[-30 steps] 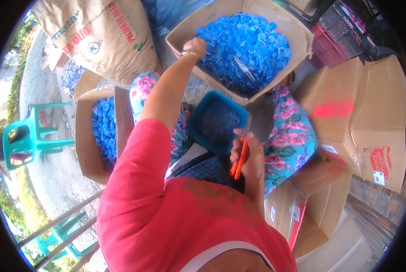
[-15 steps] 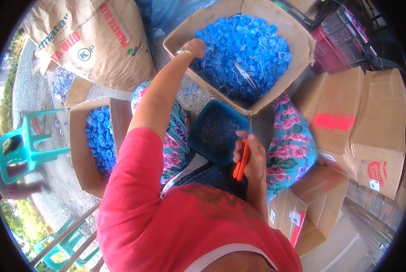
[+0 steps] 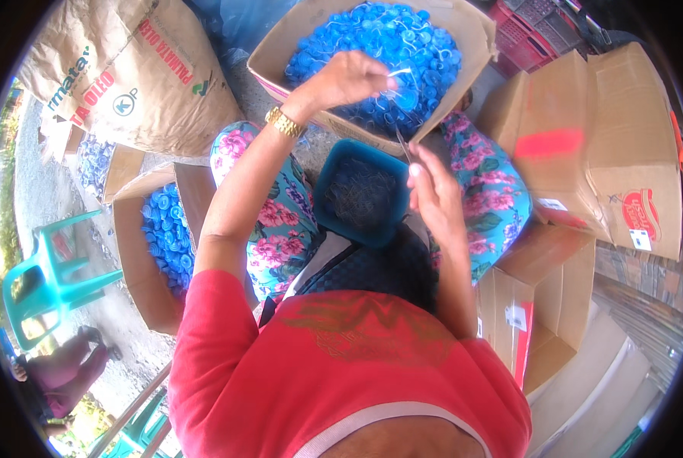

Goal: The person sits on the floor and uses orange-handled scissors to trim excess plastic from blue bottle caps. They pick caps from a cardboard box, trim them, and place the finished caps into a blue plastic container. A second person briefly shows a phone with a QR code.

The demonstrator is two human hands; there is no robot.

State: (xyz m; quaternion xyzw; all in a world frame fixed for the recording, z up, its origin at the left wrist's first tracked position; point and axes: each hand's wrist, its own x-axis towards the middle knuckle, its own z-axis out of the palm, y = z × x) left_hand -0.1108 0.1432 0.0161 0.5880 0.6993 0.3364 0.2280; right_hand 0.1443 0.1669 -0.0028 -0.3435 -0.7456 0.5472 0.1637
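Note:
My left hand, with a gold bracelet at its wrist, is closed over the near side of a cardboard box. Its fingertips pinch a small round blue plastic piece with a pale strand. Loose blue plastic pieces with pale strings fill the box below. In my right hand is a pair of snips, its thin blades pointing up at the box's near corner. The handles are hidden by my palm. Between my knees sits a dark teal tub holding thin scraps.
On the left, a smaller box holds more blue pieces. Behind it stands a big paper sack. Cardboard boxes stack at my right. A green plastic chair and a person are at the far left.
My left hand has come back from the box's far left side toward its near middle, now with a blue piece. My right hand has moved up with the snips; their orange handles no longer show.

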